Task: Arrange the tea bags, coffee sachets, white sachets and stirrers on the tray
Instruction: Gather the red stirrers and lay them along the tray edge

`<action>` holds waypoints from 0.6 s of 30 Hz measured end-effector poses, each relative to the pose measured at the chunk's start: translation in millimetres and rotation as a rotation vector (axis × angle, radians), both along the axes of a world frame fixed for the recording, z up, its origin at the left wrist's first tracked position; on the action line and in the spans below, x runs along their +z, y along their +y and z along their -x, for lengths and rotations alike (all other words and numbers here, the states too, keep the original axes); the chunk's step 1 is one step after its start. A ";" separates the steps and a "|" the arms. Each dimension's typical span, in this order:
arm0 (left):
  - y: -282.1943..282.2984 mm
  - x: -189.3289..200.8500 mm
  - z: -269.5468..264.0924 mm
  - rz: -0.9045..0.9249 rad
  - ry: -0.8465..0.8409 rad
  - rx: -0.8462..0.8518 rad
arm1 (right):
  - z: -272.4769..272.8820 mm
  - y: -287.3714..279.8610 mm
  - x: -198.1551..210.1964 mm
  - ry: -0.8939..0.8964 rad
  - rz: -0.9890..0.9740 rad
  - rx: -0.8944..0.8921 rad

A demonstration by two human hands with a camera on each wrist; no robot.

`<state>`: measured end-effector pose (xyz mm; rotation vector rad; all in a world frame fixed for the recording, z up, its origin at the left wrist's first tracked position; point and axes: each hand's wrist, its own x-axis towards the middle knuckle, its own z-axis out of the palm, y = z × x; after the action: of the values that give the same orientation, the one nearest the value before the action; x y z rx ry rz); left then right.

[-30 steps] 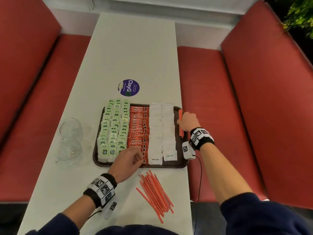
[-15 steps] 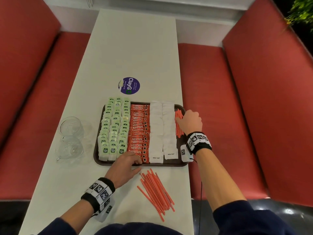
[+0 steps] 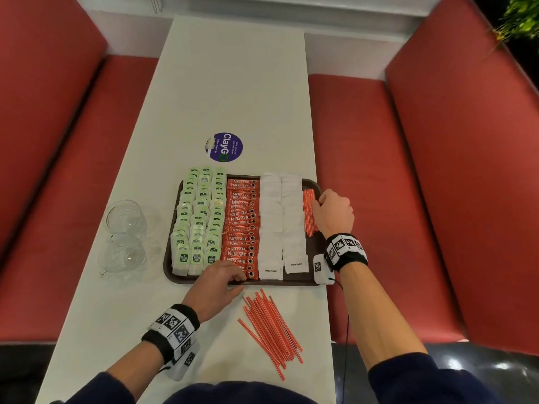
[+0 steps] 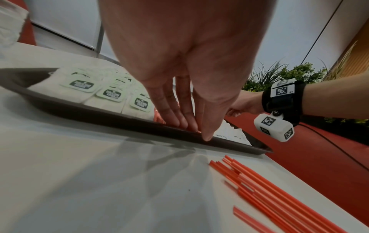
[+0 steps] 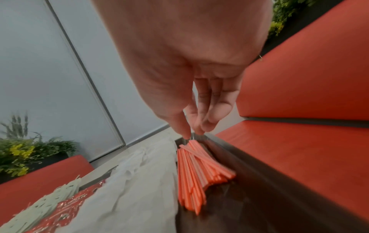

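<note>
Two hands at tray (image 3: pixel 311 279) edges: left hand (image 3: pixel 214 288) flat, fingers straight on near rim; right hand (image 3: pixel 332 212) fingers loose, touching stirrers (image 3: pixel 309 212) along right rim; tabletop (image 3: pixel 233 83) beyond.

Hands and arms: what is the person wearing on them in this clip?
Both forearms are bare below pushed-up dark navy sleeves. The left hand and the right hand each have a black wristband carrying white square-patterned marker tags, with a small white tagged camera block below and a thin black cable trailing off.
</note>
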<state>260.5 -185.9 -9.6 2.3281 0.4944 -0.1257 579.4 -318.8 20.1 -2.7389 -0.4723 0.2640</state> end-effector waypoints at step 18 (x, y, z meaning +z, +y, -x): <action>2.2 1.4 2.2 0.029 -0.018 -0.004 | -8.6 -28.7 -0.5 0.238 0.062 0.487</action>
<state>258.4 -183.6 -8.2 2.3001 0.4764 -0.1125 588.0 -347.5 19.6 -2.5630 -1.0706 0.7243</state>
